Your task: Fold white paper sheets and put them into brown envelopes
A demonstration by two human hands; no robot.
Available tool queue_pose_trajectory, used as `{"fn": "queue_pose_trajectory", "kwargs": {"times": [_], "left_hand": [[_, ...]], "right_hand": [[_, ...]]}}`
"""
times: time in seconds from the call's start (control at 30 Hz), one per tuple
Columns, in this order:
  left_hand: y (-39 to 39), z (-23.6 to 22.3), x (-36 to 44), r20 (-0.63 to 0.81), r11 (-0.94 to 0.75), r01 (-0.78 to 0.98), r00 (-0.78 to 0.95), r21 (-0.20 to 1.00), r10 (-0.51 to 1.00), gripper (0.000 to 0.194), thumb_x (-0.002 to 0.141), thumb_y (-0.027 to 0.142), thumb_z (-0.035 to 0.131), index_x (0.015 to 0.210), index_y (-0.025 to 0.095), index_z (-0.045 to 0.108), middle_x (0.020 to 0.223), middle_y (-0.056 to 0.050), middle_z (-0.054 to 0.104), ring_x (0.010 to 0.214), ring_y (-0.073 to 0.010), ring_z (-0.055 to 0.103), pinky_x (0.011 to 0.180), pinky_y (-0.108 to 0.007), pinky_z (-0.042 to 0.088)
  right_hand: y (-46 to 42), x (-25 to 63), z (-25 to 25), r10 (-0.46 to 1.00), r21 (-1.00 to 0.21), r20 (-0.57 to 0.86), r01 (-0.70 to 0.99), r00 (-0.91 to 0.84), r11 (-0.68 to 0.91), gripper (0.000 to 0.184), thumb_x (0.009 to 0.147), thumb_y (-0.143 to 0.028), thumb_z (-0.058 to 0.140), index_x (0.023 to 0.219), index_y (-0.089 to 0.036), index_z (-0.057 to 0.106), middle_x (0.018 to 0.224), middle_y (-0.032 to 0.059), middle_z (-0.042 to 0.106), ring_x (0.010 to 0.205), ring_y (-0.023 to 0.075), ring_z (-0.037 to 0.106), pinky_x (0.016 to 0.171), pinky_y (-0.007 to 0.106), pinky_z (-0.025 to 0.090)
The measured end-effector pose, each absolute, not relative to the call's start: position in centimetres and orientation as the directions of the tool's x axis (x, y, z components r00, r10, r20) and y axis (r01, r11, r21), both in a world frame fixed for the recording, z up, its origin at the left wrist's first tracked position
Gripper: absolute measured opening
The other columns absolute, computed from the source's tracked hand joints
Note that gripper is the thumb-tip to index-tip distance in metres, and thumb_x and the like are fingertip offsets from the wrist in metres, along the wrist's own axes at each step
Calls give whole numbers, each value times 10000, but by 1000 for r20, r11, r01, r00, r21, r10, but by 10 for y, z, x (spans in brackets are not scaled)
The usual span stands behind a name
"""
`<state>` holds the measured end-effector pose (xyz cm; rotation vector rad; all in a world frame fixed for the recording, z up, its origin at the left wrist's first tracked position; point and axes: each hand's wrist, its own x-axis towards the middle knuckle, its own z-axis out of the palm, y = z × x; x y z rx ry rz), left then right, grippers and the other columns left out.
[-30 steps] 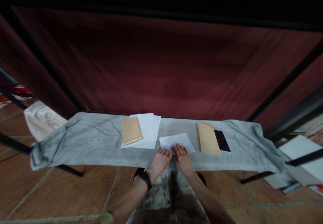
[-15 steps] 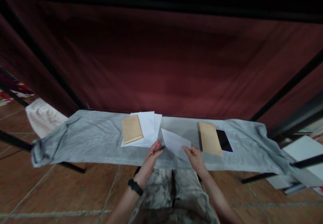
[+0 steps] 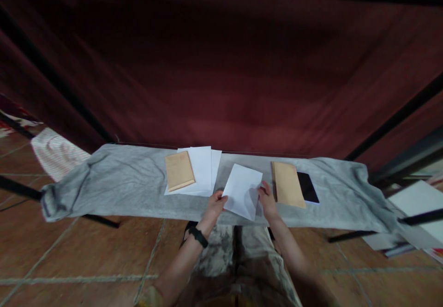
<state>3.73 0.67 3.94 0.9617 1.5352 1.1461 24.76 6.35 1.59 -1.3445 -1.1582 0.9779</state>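
Note:
A folded white sheet of paper is held up between both hands over the near edge of a grey-cloth-covered table. My left hand, with a black watch on its wrist, pinches the sheet's left edge. My right hand grips its right edge. To the left on the cloth lies a tan envelope on top of a stack of white sheets. To the right lies a pile of tan envelopes beside a black phone.
A dark red curtain hangs right behind the table, framed by black poles. A striped cloth lies at the far left. White boards sit at the right on a tiled floor. My patterned trousers show below the table edge.
The white sheet lay flat on the cloth under my fingertips. Both hands have since picked it up by its edges, and it is now held more upright, facing me.

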Motion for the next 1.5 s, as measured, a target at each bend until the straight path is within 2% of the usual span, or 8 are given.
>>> {"fn": "queue_pose_trajectory", "kwargs": {"times": [0.1,0.2,0.43,0.6,0.77,0.93,1.07,1.5], "left_hand": [[14,29,42,-230,266,89,-291,960,929,140,782,336,620,804,198,606,593,49,552,551,-131,561,479,-208,420],[15,20,45,-222,276,129,-329,952,918,100,796,265,620,871,201,605,611,48,560,552,-132,566,499,-220,447],[0,8,54,-226,288,119,-373,950,900,262,837,278,625,1068,203,527,793,12,637,594,-147,617,478,-258,518],[7,1,65,-193,210,-9,-433,978,880,310,853,258,595,1132,201,475,899,-15,660,677,-158,658,537,-274,553],[9,8,63,-67,191,265,-416,945,907,374,856,163,563,1223,169,494,860,-26,675,698,-177,665,674,-317,560],[2,26,61,160,132,780,-285,611,945,380,938,186,443,1307,168,531,1194,-148,653,1092,-278,651,958,-445,512],[24,24,84,218,-62,922,-25,382,976,463,1000,307,377,1415,125,473,1486,-182,485,1407,-309,422,1142,-490,371],[84,-7,68,149,-6,973,-29,230,988,637,1023,440,255,1534,68,330,1616,-144,305,1516,-243,230,1243,-425,196]], "right_hand": [[58,249,1,971,-924,188,361,147,125,592,890,-387,490,1441,-171,487,1399,152,589,1228,271,600,1009,435,501],[41,248,-12,926,-654,356,674,-128,344,514,971,-324,384,1455,-185,487,1505,125,497,1358,238,497,1112,424,423],[19,243,-18,835,-234,304,814,-459,532,487,1029,-372,394,1490,-226,451,1547,91,451,1418,264,421,1186,493,277],[30,243,-8,844,-225,324,831,-428,508,491,1046,-356,340,1516,-229,405,1572,78,408,1434,246,403,1159,478,327],[34,244,-12,838,-168,301,839,-456,517,470,1052,-362,339,1491,-231,444,1552,82,439,1427,234,415,1168,480,308],[30,242,-16,826,-98,307,848,-473,522,473,1046,-331,364,1495,-203,439,1555,105,426,1413,242,434,1181,483,273],[27,242,-13,814,-46,292,842,-503,537,455,1041,-275,359,1470,-180,474,1553,119,427,1433,258,401,1189,512,242],[30,242,-19,809,-40,326,848,-489,529,511,1045,-334,321,1536,-200,374,1566,105,406,1406,255,439,1188,493,251]]}}
